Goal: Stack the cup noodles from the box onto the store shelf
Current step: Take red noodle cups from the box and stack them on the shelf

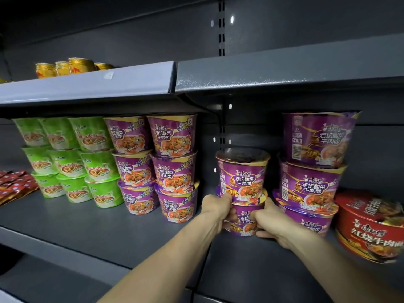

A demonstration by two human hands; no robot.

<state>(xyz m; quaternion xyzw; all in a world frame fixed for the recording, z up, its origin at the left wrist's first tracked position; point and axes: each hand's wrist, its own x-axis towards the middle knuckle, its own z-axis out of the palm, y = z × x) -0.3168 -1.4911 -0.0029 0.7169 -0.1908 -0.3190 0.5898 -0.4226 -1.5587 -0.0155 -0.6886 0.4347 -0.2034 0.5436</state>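
Note:
Two purple cup noodles stand stacked on the grey shelf [109,232] in the middle of the view. My left hand [216,209] grips the left side of the bottom purple cup [246,219], up by its rim. My right hand [270,221] grips its right side, fingers curled round the wall and base. The top purple cup [242,173] sits on the bottom cup's lid, upright. Right of them stands a taller stack of three purple cups [312,167]. The box is out of view.
Left of my hands are two stacks of purple cups [157,165] and several stacks of green cups [72,158]. A red noodle bowl [369,226] sits at the far right. Red packets [15,184] lie far left. Gold cans [70,66] stand on the upper shelf.

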